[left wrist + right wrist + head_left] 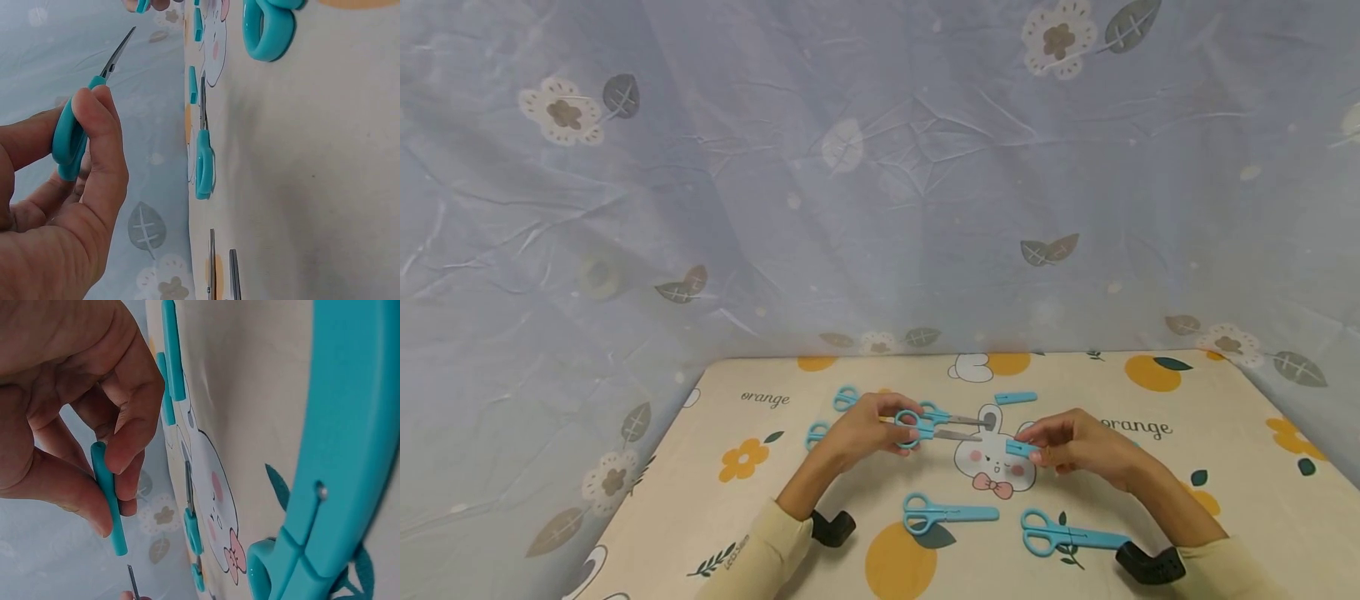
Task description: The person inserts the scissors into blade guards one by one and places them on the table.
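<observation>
My left hand (868,429) grips a pair of scissors (930,433) by its light blue handles, raised above the table. The bare blades point right, toward my other hand. In the left wrist view, thumb and fingers close around the handle loops (67,140). My right hand (1075,444) pinches a light blue blade cover (110,494) between thumb and fingers, a short gap away from the blade tips. Just behind the held pair, another unsheathed pair of scissors (204,159) lies on the table.
Two sheathed scissors (958,513) (1078,536) lie along the near side. A loose blade cover (1016,398) lies toward the back. At the left, two more scissors (846,399) (816,434) are partly hidden by my left hand. A patterned cloth (805,533) covers the table; a floral curtain (880,250) hangs behind.
</observation>
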Available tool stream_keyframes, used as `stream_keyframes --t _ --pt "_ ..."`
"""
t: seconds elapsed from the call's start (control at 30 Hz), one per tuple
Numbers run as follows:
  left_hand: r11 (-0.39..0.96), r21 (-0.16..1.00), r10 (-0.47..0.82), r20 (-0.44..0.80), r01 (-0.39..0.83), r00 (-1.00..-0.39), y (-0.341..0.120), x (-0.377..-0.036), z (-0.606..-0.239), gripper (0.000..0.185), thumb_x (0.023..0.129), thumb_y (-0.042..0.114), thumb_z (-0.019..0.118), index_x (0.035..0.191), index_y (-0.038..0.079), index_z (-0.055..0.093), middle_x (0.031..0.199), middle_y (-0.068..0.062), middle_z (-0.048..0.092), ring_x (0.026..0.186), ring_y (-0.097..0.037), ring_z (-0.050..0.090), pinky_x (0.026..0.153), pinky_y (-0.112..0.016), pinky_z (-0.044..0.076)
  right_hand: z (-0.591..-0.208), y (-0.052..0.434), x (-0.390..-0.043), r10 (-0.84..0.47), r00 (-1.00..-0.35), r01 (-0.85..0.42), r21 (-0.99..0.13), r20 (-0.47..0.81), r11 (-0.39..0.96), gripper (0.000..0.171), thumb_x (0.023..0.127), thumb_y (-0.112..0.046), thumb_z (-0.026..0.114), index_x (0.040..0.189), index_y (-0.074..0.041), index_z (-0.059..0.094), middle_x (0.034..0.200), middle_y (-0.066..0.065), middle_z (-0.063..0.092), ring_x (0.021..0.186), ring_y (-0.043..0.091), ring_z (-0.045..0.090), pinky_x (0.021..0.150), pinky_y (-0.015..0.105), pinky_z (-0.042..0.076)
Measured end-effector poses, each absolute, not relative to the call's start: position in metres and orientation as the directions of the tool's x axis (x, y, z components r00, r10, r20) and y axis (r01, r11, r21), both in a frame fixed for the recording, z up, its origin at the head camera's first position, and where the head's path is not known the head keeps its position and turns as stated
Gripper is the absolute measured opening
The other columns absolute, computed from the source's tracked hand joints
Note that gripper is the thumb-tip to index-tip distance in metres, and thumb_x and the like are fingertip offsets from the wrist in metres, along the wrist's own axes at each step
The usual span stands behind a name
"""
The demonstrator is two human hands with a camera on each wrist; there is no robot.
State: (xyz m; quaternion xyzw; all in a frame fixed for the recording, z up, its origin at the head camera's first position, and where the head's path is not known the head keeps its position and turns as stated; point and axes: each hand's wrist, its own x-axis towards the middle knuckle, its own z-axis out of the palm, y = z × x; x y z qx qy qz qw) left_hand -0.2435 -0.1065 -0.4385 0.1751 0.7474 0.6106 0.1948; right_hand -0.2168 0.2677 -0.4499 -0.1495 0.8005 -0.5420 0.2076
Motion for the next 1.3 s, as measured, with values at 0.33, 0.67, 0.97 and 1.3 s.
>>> stream_keyframes --t 0.33,0.67,0.97,1.3 --pt "0.185 0.982 0.512 -0.054 0.048 -0.857 -0.107 -0.241 -0.434 0.034 0.098 -0.001 0.074 0.131 -0.009 0.066 0.121 -0.015 0.060 0.093 -0.028 0.080 0.078 -0.035 0.069 -0.446 0.261 -0.219 -0.483 -0.863 -0.034 -0.934 -0.152 0.355 0.040 0.098 -0.014 0.078 0.133 0.004 0.072 0.090 0.000 0.063 0.078 0.014 0.059 0.065 0.026 0.056" --pt "0.177 0.984 0.504 -0.061 0.034 -0.862 -0.106 -0.241 -0.438 0.033 0.096 -0.001 0.076 0.127 -0.009 0.067 0.122 -0.016 0.057 0.092 -0.029 0.081 0.076 -0.035 0.069 -0.449 0.259 -0.220 -0.508 -0.850 -0.055 -0.935 -0.141 0.350 0.041 0.098 -0.013 0.077 0.134 0.006 0.071 0.088 -0.002 0.063 0.077 0.011 0.058 0.066 0.025 0.055" --pt "0.152 0.988 0.500 -0.061 0.018 -0.864 -0.101 -0.239 -0.436 0.032 0.096 -0.001 0.076 0.126 -0.008 0.070 0.128 -0.018 0.052 0.093 -0.033 0.081 0.076 -0.034 0.069 -0.448 0.254 -0.221 -0.518 -0.844 -0.049 -0.942 -0.139 0.333 0.042 0.099 -0.014 0.076 0.136 0.006 0.069 0.092 -0.002 0.066 0.077 0.011 0.058 0.065 0.025 0.055" --pt "0.141 0.990 0.502 -0.060 0.013 -0.863 -0.096 -0.239 -0.437 0.031 0.096 -0.001 0.076 0.126 -0.007 0.070 0.134 -0.017 0.046 0.092 -0.030 0.082 0.077 -0.035 0.069 -0.450 0.249 -0.223 -0.517 -0.845 -0.048 -0.943 -0.137 0.329 0.043 0.099 -0.014 0.077 0.136 0.006 0.069 0.094 0.001 0.066 0.077 0.012 0.058 0.065 0.026 0.055"
